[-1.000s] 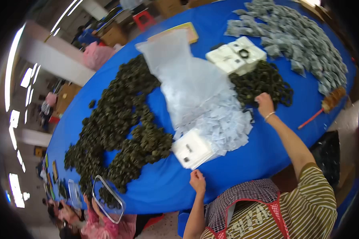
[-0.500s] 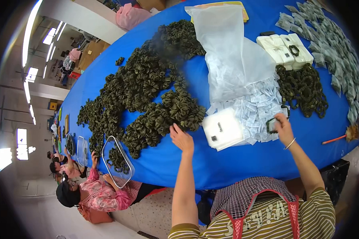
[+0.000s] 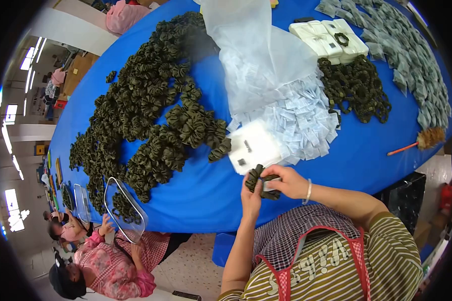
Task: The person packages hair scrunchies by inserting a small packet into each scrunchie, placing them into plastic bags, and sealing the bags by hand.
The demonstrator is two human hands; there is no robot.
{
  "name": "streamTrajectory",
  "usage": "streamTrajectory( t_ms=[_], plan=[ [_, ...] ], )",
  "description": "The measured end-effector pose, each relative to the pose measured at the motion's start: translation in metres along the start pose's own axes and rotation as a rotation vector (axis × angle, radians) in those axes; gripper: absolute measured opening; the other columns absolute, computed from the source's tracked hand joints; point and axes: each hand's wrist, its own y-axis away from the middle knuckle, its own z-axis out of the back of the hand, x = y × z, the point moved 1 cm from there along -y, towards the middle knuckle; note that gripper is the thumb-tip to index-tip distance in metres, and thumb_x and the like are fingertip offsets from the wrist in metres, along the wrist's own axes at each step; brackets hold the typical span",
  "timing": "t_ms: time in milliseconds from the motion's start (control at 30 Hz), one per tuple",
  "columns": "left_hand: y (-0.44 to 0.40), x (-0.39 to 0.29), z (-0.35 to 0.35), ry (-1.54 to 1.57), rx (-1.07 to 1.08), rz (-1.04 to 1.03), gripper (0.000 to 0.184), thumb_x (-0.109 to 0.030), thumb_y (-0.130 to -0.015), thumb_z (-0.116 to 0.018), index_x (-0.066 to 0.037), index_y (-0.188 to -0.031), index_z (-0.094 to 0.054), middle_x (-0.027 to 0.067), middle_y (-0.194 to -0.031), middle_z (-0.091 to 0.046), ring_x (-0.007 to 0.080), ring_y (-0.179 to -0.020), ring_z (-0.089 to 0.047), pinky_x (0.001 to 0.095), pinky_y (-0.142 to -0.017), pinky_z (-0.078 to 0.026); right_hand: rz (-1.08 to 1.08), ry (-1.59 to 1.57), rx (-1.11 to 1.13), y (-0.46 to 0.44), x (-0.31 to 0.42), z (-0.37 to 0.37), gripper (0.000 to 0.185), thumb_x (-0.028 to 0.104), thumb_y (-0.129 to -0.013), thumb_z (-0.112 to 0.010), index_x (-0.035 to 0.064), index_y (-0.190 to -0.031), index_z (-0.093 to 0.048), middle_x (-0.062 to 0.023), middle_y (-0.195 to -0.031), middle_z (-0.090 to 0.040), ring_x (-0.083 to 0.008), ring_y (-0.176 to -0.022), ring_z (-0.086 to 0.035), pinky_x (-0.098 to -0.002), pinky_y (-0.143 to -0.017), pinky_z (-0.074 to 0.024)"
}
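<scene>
My left hand (image 3: 251, 199) is closed on a dark green gathered scrunchie (image 3: 254, 174) in front of the stack of white printed bags. Close against it, my right hand (image 3: 290, 183) grips a dark green hair band (image 3: 271, 195) together with a small whitish piece (image 3: 272, 184), possibly a packet. The two hands meet, so part of what they hold is hidden. Beyond them lies the stack of white bags (image 3: 258, 145), with a heap of small pale-blue packets (image 3: 304, 120) beside it. A large pile of dark green scrunchies (image 3: 155, 95) spreads to the left.
A blue-covered table (image 3: 186, 210) bears everything. Braided dark bands (image 3: 359, 90), tied white bag bundles (image 3: 314, 40), filled bags (image 3: 412, 65) and a brush (image 3: 429, 139) lie right. A co-worker (image 3: 105, 261) sits left by a clear tray (image 3: 141, 220).
My left hand has left the scrunchie pile with a scrunchie. My right hand has come leftward from the packet heap with its band, and both hands now meet near my body. The view has shifted.
</scene>
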Motion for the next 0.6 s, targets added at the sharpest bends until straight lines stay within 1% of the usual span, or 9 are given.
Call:
streamTrajectory(
  t_ms=[33,100,200,300,333,433,467,567,600],
  plan=[
    [0.002,0.015,-0.003,0.06,0.089,0.051,0.04,-0.014,-0.091,-0.055,0.001,-0.125,-0.042,0.0076,-0.103,-0.059,0.014,-0.091,-0.057,0.0257,-0.079,-0.047,0.012,0.047,-0.031,-0.001,-0.003,-0.006,0.026,0.01,-0.083,-0.062,0.0024,-0.106,-0.055,-0.0116,-0.095,-0.063,-0.018,-0.087,-0.061,-0.0298,-0.076,-0.0477],
    [0.01,0.025,-0.009,0.283,0.109,0.156,0.042,-0.02,-0.093,-0.052,-0.001,-0.128,-0.038,0.0071,-0.111,-0.055,0.0152,-0.1,-0.055,0.0293,-0.085,-0.046,-0.019,0.107,-0.081,0.002,-0.011,-0.006,0.024,0.011,-0.081,-0.063,0.0026,-0.103,-0.056,-0.0116,-0.092,-0.063,-0.0203,-0.083,-0.062,-0.0314,-0.073,-0.0481],
    [0.022,0.03,-0.012,0.643,0.166,0.281,0.043,-0.025,-0.094,-0.05,-0.002,-0.129,-0.038,0.0079,-0.122,-0.049,0.0176,-0.11,-0.05,0.0347,-0.092,-0.044,-0.048,0.246,-0.134,0.013,-0.021,0.002,0.022,0.012,-0.08,-0.064,0.0036,-0.099,-0.058,-0.011,-0.094,-0.062,-0.0235,-0.088,-0.061,-0.0329,-0.077,-0.0468],
    [0.028,0.046,-0.016,0.415,0.179,0.237,0.041,-0.026,-0.094,-0.05,-0.003,-0.127,-0.04,0.0075,-0.118,-0.052,0.0167,-0.107,-0.052,0.0335,-0.09,-0.045,0.083,0.433,-0.157,0.025,-0.042,0.008,0.02,0.014,-0.079,-0.064,0.0047,-0.096,-0.059,-0.0094,-0.099,-0.062,-0.0266,-0.101,-0.055,-0.0358,-0.086,-0.042],
    [0.027,0.053,-0.018,0.297,0.218,0.173,0.037,-0.023,-0.092,-0.054,-0.002,-0.122,-0.045,0.0065,-0.112,-0.056,0.0162,-0.102,-0.056,0.0322,-0.086,-0.047,0.084,0.546,-0.078,0.027,-0.05,0.011,0.023,0.015,-0.08,-0.063,0.0068,-0.101,-0.061,-0.0098,-0.111,-0.058,-0.0276,-0.113,-0.048,-0.0373,-0.095,-0.0351],
    [0.029,0.055,-0.026,0.331,0.307,0.243,0.032,-0.02,-0.09,-0.059,-0.002,-0.115,-0.05,0.0055,-0.107,-0.058,0.0159,-0.096,-0.058,0.0309,-0.083,-0.049,0.253,0.551,-0.246,0.043,-0.055,0.012,0.03,0.017,-0.082,-0.06,0.0092,-0.111,-0.06,-0.0117,-0.119,-0.053,-0.0282,-0.116,-0.045,-0.038,-0.1,-0.0312],
    [0.028,0.055,-0.029,0.3,0.329,0.238,0.033,-0.02,-0.09,-0.059,-0.001,-0.115,-0.051,0.0061,-0.108,-0.058,0.0163,-0.096,-0.058,0.0313,-0.082,-0.049,0.181,0.478,-0.221,0.049,-0.055,0.015,0.035,0.018,-0.085,-0.057,0.011,-0.12,-0.056,-0.0142,-0.124,-0.049,-0.0283,-0.115,-0.047,-0.0367,-0.1,-0.0329],
    [0.02,0.059,-0.033,0.219,0.38,0.213,0.035,-0.02,-0.088,-0.061,0.0,-0.115,-0.052,0.0077,-0.108,-0.059,0.0172,-0.095,-0.059,0.0322,-0.08,-0.049,-0.024,0.085,-0.143,0.068,-0.049,0.022,0.036,0.018,-0.087,-0.056,0.0108,-0.122,-0.054,-0.0153,-0.123,-0.05,-0.0285,-0.114,-0.048,-0.0368,-0.098,-0.0369],
    [0.014,0.063,-0.033,-0.05,0.341,0.084,0.037,-0.021,-0.088,-0.06,0.001,-0.116,-0.051,0.009,-0.108,-0.058,0.0183,-0.096,-0.058,0.0328,-0.081,-0.048,-0.004,0.14,-0.218,0.068,-0.058,0.026,0.035,0.016,-0.086,-0.056,0.0088,-0.121,-0.055,-0.0148,-0.119,-0.054,-0.026,-0.108,-0.053,-0.0351,-0.092,-0.0423]
  ],
)
